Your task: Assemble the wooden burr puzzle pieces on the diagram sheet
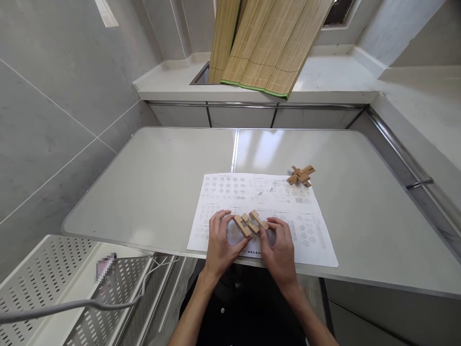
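Observation:
Over the near part of a printed sheet (223,192), my two hands hold notched wooden puzzle pieces. My left hand (220,240) has its thumb and index finger closed at the two ends of the left puzzle piece (242,226). A middle puzzle piece (252,227) lies slantwise beside it, touching or nearly so. My right hand (279,250) pinches the lower end of the right puzzle piece (256,217) between thumb and fingers. Whether the pieces are interlocked I cannot tell. At the sheet's far right corner rests a cross-shaped cluster of joined wooden pieces (301,176).
The sheet lies at the near edge of a white folding table (151,192) with a seam down its middle. Behind it is a counter (173,86) with a bamboo mat (266,48). A perforated white rack (46,269) and a grey cable (90,303) are at lower left.

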Demonstrator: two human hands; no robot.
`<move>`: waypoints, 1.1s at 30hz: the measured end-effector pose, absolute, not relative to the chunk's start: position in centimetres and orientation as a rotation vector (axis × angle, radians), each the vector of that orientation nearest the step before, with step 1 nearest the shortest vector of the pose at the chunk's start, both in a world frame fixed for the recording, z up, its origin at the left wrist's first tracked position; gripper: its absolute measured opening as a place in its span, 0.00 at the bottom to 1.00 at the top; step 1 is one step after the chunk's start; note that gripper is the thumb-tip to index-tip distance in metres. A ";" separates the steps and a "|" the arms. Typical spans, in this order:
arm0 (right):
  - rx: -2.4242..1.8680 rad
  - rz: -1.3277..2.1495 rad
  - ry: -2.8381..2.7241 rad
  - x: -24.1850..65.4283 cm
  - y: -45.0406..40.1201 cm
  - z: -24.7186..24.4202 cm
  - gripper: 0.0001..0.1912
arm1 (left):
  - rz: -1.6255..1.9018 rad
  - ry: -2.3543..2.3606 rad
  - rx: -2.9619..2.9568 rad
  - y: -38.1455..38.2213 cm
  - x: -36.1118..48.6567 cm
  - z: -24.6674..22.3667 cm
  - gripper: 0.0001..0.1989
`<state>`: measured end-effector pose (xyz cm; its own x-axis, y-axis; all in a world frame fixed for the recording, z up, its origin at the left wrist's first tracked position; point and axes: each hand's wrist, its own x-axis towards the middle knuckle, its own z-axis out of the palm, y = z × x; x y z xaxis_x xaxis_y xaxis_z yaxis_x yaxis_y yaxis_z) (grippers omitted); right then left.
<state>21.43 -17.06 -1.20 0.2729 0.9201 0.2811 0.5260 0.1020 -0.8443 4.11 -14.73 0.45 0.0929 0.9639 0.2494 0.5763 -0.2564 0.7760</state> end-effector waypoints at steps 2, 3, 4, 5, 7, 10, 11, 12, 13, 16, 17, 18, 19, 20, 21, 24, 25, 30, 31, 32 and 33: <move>-1.557 0.493 -1.388 21.3 -17.0 -1.2 0.07 | 1.021 1.511 1.919 -14.7 4.2 0.2 0.28; -1.559 0.490 -1.389 21.2 -17.0 -1.2 0.07 | 1.021 1.515 1.928 -14.8 4.2 0.0 0.28; -1.559 0.489 -1.391 21.2 -17.0 -1.2 0.08 | 1.024 1.519 1.934 -14.8 4.2 0.0 0.27; -1.559 0.491 -1.393 21.2 -17.0 -1.1 0.08 | 1.029 1.524 1.940 -14.8 4.3 -0.1 0.27; -1.556 0.491 -1.398 21.1 -17.1 -1.1 0.09 | 1.026 1.541 1.967 -14.8 4.4 -0.2 0.27; -1.559 0.496 -1.419 21.2 -17.2 -1.1 0.11 | 0.973 1.595 2.042 -14.8 4.5 -0.2 0.28; -1.561 0.498 -1.429 21.2 -17.2 -1.1 0.11 | 0.947 1.616 2.070 -14.8 4.5 -0.2 0.28; -1.563 0.502 -1.437 21.2 -17.2 -1.1 0.11 | 0.923 1.632 2.095 -14.8 4.5 -0.2 0.28; -1.564 0.505 -1.444 21.3 -17.2 -1.2 0.11 | 0.902 1.638 2.117 -14.8 4.5 -0.2 0.29; -1.557 0.515 -1.459 21.3 -17.3 -1.3 0.11 | 0.854 1.609 2.158 -14.8 4.4 -0.3 0.35; -1.553 0.518 -1.470 21.4 -17.3 -1.4 0.11 | 0.845 1.594 2.165 -14.8 4.4 -0.4 0.37; -1.550 0.520 -1.486 21.4 -17.3 -1.4 0.11 | 0.837 1.577 2.172 -14.8 4.3 -0.4 0.38; -1.545 0.523 -1.503 21.4 -17.3 -1.4 0.11 | 0.828 1.560 2.181 -14.8 4.3 -0.3 0.39; -1.542 0.523 -1.518 21.4 -17.3 -1.4 0.11 | 0.816 1.542 2.191 -14.8 4.3 -0.3 0.38; -1.539 0.524 -1.531 21.5 -17.3 -1.4 0.11 | 0.799 1.522 2.204 -14.8 4.3 -0.2 0.38; -1.529 0.535 -1.557 21.6 -17.4 -1.5 0.12 | 0.750 1.473 2.242 -14.8 4.3 0.1 0.36; -1.525 0.536 -1.562 21.6 -17.4 -1.5 0.12 | 0.741 1.466 2.251 -14.8 4.3 0.2 0.36; -1.517 0.525 -1.567 21.6 -17.3 -1.8 0.12 | 0.684 1.381 2.287 -14.2 3.9 0.5 0.39; -1.517 0.522 -1.563 21.5 -17.2 -1.8 0.12 | 0.671 1.350 2.293 -13.8 3.8 0.5 0.42; -1.516 0.522 -1.557 21.5 -17.2 -1.8 0.11 | 0.664 1.321 2.297 -13.4 3.7 0.5 0.44; -1.515 0.525 -1.551 21.5 -17.2 -1.7 0.11 | 0.656 1.297 2.301 -12.9 3.6 0.5 0.45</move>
<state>21.49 -17.17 -1.71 0.1310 0.9476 0.2914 0.5753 0.1667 -0.8008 3.61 -12.92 0.53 0.4544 0.8691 0.1954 0.6725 -0.4786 0.5645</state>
